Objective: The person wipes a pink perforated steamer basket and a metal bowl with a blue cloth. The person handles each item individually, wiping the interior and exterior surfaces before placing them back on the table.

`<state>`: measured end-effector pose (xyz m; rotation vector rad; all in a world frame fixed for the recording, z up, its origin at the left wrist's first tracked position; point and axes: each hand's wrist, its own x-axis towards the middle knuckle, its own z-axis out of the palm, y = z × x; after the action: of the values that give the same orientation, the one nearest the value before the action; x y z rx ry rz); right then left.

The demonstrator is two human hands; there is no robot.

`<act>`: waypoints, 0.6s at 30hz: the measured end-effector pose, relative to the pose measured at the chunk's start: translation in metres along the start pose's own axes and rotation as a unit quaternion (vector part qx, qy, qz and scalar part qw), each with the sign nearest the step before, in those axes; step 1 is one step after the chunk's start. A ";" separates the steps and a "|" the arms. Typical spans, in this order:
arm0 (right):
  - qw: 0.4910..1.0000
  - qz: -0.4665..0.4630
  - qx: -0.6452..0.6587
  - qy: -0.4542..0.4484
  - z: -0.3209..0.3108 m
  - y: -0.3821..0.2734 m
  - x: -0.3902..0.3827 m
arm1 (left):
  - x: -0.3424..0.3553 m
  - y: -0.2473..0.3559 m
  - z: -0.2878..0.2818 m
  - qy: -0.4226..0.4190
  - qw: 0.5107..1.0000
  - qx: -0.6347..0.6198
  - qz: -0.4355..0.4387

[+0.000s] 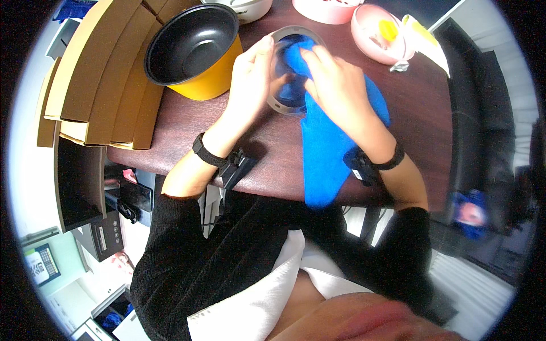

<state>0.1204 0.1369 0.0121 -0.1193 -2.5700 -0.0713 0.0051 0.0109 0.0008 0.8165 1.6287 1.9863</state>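
– Hands?
– Left hand [252, 77] gripped the grey-rimmed lid [282, 79]; right hand [340, 85] pinched bunched blue cloth [325, 156] against it.
– Lid's place?
– Over the brown tabletop [418, 116], just right of the yellow pot [207, 84]; resting or lifted, couldn't tell.
– Step?
– Wiping, I judged. Next move called for steady left hold, cloth worked round to the rim.

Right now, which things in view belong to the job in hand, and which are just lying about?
In use:
blue cloth, in the right hand
round lid, held by the left hand

Likely just lying about:
yellow pot
cardboard boxes
pink bowl
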 end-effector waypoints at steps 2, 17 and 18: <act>0.997 0.008 0.046 -0.062 -0.011 -0.002 -0.004 | -0.001 0.001 -0.004 0.007 0.999 0.023 0.032; 0.422 0.463 0.777 -0.052 -0.016 -0.003 0.009 | -0.005 -0.002 0.002 0.034 0.967 0.112 0.228; 0.406 0.469 0.783 -0.045 -0.016 -0.002 0.010 | -0.006 0.000 0.004 0.011 0.961 0.123 0.249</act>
<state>0.1202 0.1339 0.0311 -0.7312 -1.1755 2.5551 0.0120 0.0099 0.0002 1.4198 1.8434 2.1382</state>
